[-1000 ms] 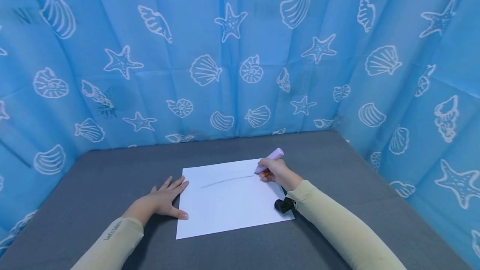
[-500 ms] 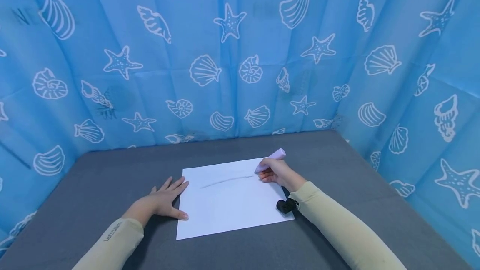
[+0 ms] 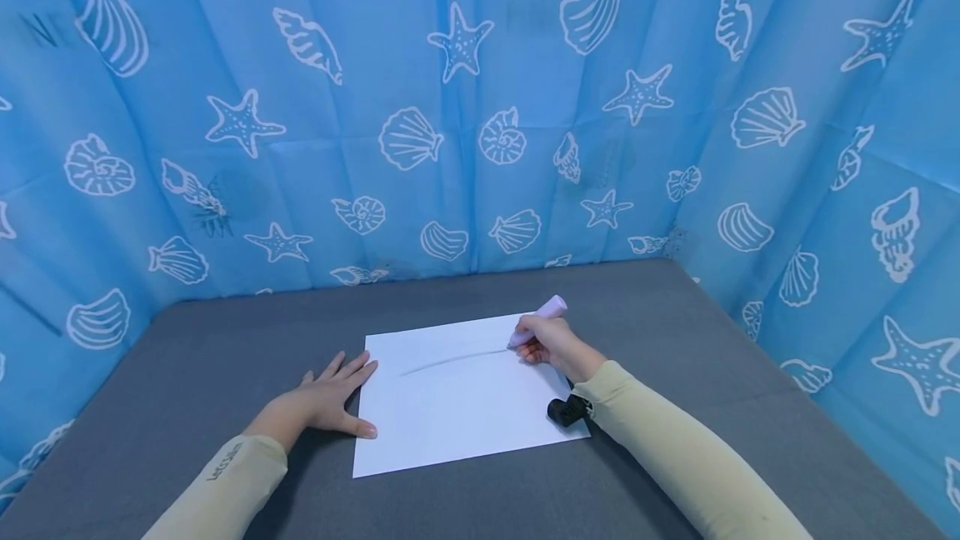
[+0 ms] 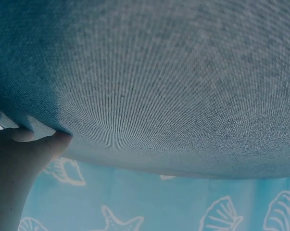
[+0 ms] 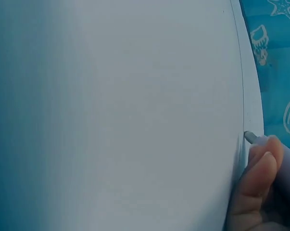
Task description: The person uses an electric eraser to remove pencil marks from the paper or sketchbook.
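A white sheet of paper [image 3: 450, 415] lies on the grey cloth, with one thin, slightly curved grey line [image 3: 450, 360] across its upper part. My right hand [image 3: 551, 342] pinches a thick lavender marker [image 3: 551, 308] near its writing end. In the right wrist view the grey marker tip [image 5: 249, 136] is at the end of the line, and the curled fingers [image 5: 260, 175] are close to the paper. My left hand [image 3: 330, 398] rests spread across the sheet's left edge, thumb and fingertips on the paper. The left wrist view shows mostly cloth, with part of that hand [image 4: 19, 159] at left.
A grey cloth [image 3: 450, 502] covers the table. Blue curtains [image 3: 480, 107] with white shell and starfish prints hang behind it and on the right. A small black device [image 3: 567, 412] sits at my right wrist, above the paper's lower right part.
My right hand shifts slightly right with the marker, then back left, so the tip again meets the line's right end. The left hand and paper stay in place.
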`<state>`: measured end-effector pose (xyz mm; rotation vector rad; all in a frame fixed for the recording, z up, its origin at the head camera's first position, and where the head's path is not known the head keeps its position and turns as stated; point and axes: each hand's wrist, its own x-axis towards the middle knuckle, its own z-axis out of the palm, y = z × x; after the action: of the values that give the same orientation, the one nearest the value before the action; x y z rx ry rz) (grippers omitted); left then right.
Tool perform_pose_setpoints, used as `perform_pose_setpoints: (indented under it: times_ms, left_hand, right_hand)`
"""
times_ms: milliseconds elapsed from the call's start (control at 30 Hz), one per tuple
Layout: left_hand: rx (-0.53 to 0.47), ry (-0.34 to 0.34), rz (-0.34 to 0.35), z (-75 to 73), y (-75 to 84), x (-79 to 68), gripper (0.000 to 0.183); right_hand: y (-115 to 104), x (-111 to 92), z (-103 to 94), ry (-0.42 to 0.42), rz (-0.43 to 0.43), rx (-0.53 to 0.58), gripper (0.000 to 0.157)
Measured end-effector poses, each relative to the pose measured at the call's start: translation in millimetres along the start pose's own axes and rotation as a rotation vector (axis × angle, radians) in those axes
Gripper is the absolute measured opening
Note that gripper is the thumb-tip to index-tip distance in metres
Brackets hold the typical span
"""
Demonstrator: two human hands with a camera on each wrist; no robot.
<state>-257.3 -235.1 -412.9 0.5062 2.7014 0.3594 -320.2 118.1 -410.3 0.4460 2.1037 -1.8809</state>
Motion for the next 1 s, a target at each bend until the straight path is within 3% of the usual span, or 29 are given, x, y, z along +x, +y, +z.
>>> perform_pose_setpoints:
  times_ms: [567,767,1000]
  left_hand:
    - [-0.003,-0.009,-0.01,-0.9,0.9,-0.8,0.112]
    - [-0.003,-0.011,-0.008,-0.8,-0.6,-0.6,0.112]
    - [-0.001,-0.01,-0.002,1.2,-2.9,1.8,0.113]
  right_hand:
    - [-4.5,-0.9,1.7,-0.027,0.001,-0.063,0.029]
    - [-3.7,-1.6,0.0,-0.044,0.012,0.034,0.032]
    - [-1.7,-2.2,0.9,0.013,0.011,0.033,0.032]
